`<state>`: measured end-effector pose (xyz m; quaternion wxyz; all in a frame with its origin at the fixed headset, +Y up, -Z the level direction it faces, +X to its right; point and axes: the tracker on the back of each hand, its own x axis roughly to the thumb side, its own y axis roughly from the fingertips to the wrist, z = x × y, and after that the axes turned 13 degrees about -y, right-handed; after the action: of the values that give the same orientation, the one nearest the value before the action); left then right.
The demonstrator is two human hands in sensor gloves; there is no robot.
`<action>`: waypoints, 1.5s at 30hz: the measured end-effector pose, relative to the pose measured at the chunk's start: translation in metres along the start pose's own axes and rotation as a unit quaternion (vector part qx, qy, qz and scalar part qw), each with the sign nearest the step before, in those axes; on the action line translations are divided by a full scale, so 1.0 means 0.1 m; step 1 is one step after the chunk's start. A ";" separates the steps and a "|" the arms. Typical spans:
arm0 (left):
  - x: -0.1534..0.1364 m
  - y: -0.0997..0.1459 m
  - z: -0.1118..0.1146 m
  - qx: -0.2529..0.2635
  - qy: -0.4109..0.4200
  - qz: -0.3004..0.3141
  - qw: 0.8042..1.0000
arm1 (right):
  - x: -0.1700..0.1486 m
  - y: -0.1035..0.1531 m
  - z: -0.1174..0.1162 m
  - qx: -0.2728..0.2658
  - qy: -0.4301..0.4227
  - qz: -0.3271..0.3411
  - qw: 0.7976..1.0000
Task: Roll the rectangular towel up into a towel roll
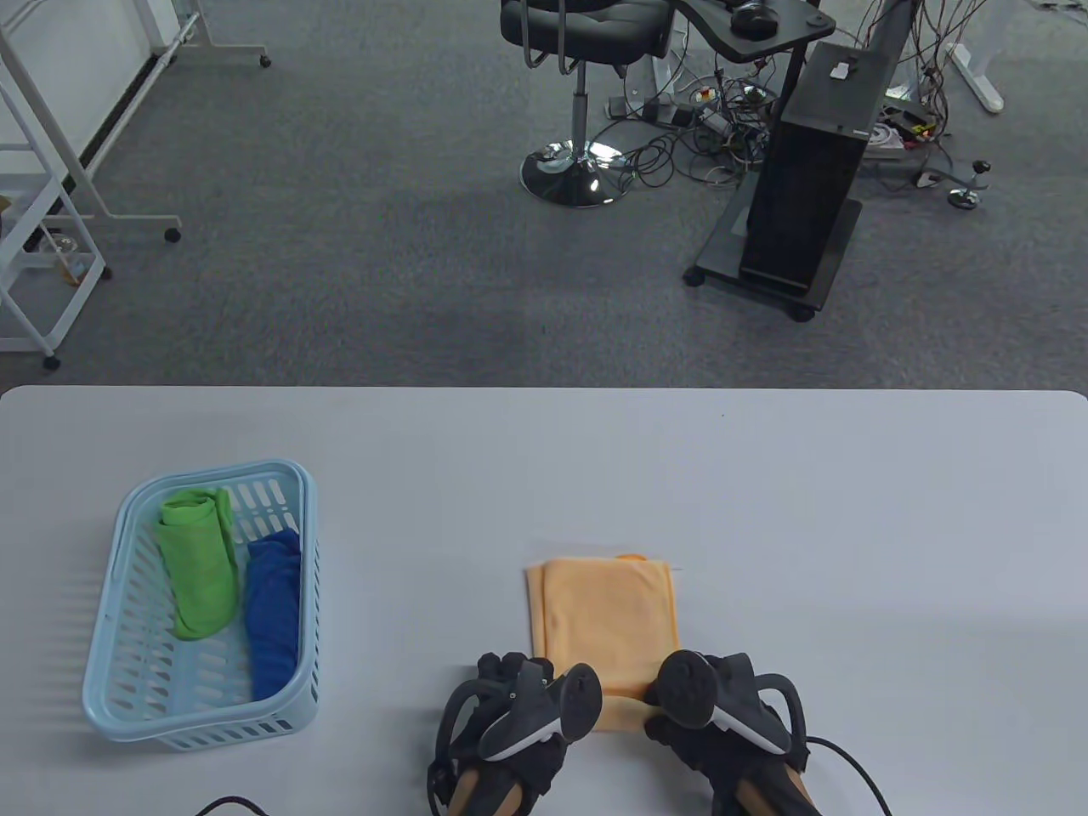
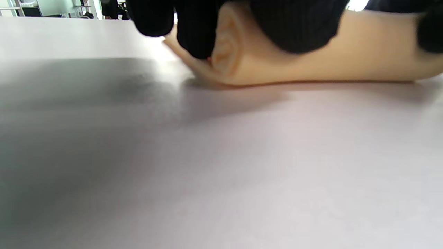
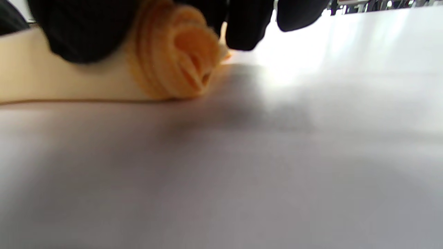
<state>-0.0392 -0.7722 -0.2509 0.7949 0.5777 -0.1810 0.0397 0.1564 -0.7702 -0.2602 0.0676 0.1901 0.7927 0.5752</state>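
An orange towel [image 1: 608,616] lies folded flat on the white table [image 1: 850,527], its near end rolled up into a short roll. My left hand [image 1: 527,688] rests on the roll's left end and my right hand [image 1: 693,693] on its right end. In the left wrist view my gloved fingers [image 2: 297,24] press down on top of the roll [image 2: 311,65]. In the right wrist view my fingers [image 3: 86,31] curl over the roll, whose spiral end [image 3: 180,65] shows clearly. The unrolled part stretches away from me.
A light blue plastic basket [image 1: 127,680] stands at the left of the table, holding a rolled green towel [image 1: 200,561] and a rolled blue towel [image 1: 274,612]. Beyond the far table edge is carpet with an office chair [image 1: 578,51] and a black stand [image 1: 803,195].
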 end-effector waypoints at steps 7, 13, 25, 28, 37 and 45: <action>0.02 0.00 -0.02 0.009 -0.012 -0.017 1.000 | -0.02 0.00 0.00 -0.028 0.011 -0.007 1.000; 0.13 0.01 -0.05 0.053 -0.054 -0.015 0.997 | 0.04 0.01 0.02 -0.099 0.030 0.036 0.994; 0.17 0.03 -0.03 0.018 -0.086 0.000 0.996 | 0.09 0.02 -0.04 -0.008 0.070 -0.017 0.997; 0.15 0.02 0.00 0.012 -0.068 -0.008 0.998 | 0.09 0.03 -0.05 -0.022 0.061 -0.022 0.998; 0.07 0.05 -0.03 0.038 -0.019 -0.006 0.999 | 0.01 0.04 0.00 -0.014 0.034 -0.012 0.999; 0.08 0.03 -0.02 0.034 -0.028 -0.011 0.999 | 0.07 0.06 0.05 -0.045 0.004 0.012 0.999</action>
<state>-0.0317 -0.7705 -0.2460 0.7698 0.6073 -0.1951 0.0211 0.1529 -0.7620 -0.2555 0.0665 0.1940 0.7643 0.6114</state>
